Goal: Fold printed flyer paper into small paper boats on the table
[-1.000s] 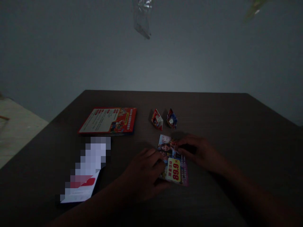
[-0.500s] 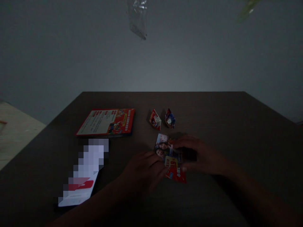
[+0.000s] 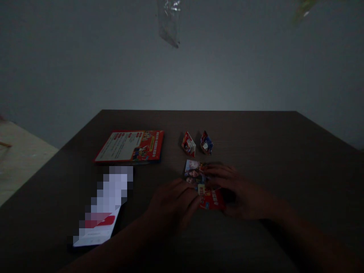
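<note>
A small colourful leaflet (image 3: 202, 184) lies on the dark table (image 3: 270, 151) in front of me, partly folded so that a red underside shows at its near end. My left hand (image 3: 173, 206) presses on its left edge with fingers curled. My right hand (image 3: 239, 191) covers its right side, fingers bent over the paper and holding the folded part. The scene is very dim, so finger detail is poor.
Two small folded paper shapes, one red and white (image 3: 189, 144) and one blue and red (image 3: 206, 143), stand just behind the leaflet. A stack of red flyers (image 3: 131, 146) lies at the left, a white and red paper (image 3: 99, 223) nearer me. A plastic bag (image 3: 170, 21) hangs on the wall.
The near end of the leaflet, with its yellow price tag, has been folded up and over, showing red. My right hand moved forward over the paper; the left stayed on the left edge.
</note>
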`<state>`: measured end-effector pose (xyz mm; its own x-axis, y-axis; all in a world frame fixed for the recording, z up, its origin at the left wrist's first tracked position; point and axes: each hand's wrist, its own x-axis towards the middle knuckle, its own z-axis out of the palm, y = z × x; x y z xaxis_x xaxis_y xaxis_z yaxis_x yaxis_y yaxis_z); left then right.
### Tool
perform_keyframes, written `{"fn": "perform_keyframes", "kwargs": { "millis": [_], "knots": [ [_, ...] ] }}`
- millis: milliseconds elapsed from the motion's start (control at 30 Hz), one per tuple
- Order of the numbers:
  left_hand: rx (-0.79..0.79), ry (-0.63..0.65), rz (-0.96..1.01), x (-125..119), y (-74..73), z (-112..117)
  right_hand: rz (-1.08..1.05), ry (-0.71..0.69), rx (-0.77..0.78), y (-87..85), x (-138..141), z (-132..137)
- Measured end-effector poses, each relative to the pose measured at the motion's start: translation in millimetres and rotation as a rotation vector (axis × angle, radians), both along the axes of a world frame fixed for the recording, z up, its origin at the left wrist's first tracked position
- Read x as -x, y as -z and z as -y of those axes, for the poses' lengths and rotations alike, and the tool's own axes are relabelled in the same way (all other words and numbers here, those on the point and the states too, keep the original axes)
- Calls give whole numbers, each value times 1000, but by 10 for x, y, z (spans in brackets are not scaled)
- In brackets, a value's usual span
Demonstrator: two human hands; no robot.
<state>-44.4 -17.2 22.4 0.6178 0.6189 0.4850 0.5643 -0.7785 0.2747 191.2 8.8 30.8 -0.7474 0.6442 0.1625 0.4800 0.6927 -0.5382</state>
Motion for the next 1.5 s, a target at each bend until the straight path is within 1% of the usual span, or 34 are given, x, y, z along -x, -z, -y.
{"fn": "perform_keyframes", "kwargs": {
  "millis": [133, 233, 300, 367, 467, 533, 633, 700, 800, 833, 900, 1000, 1067, 1167, 1233, 1267, 1333, 1400, 1500],
  "knots": [
    [74, 39, 11, 39, -15, 15, -133, -25, -88, 78, -20, -45],
    [133, 40, 11, 58, -23, 28, -206, -27, -69, 98, -37, -69],
    [156, 7, 2, 58, -15, 33, -256, -38, -32, 87, -47, -73],
    [171, -68, 9, 56, 5, 35, -319, -29, 10, 71, -53, -68],
    [210, -181, 63, 59, 37, 40, -413, 61, 60, 51, -63, -45],
    [240, -228, 108, 61, 45, 43, -462, 126, 99, 38, -68, -24],
    [256, -279, 162, 48, 29, 37, -496, 187, 169, 7, -67, 13],
    [243, -280, 222, 32, 8, 25, -519, 265, 184, -16, -53, 39],
    [236, -255, 385, 17, -17, 2, -575, 403, 185, -19, -24, 67],
    [268, -259, 429, 16, -23, -3, -586, 427, 201, -6, -14, 72],
    [401, -298, 476, 15, -33, -8, -594, 440, 268, 31, 3, 76],
    [671, -381, 540, 3, -43, -12, -635, 451, 452, 78, 33, 74],
    [816, -390, 607, -12, -39, -19, -662, 457, 594, 80, 57, 73],
    [953, -366, 704, -30, -5, -37, -699, 431, 769, 58, 87, 67],
    [1006, -358, 775, -30, 27, -45, -705, 433, 847, 58, 93, 56],
    [1015, -354, 811, -26, 40, -46, -705, 444, 873, 67, 91, 49],
    [967, -341, 869, -15, 57, -37, -713, 482, 915, 99, 80, 33],
    [831, -331, 867, -3, 59, -19, -746, 531, 967, 133, 68, 18],
    [545, -282, 743, 6, 49, 9, -806, 590, 1078, 147, 68, 4]
  ]
}}
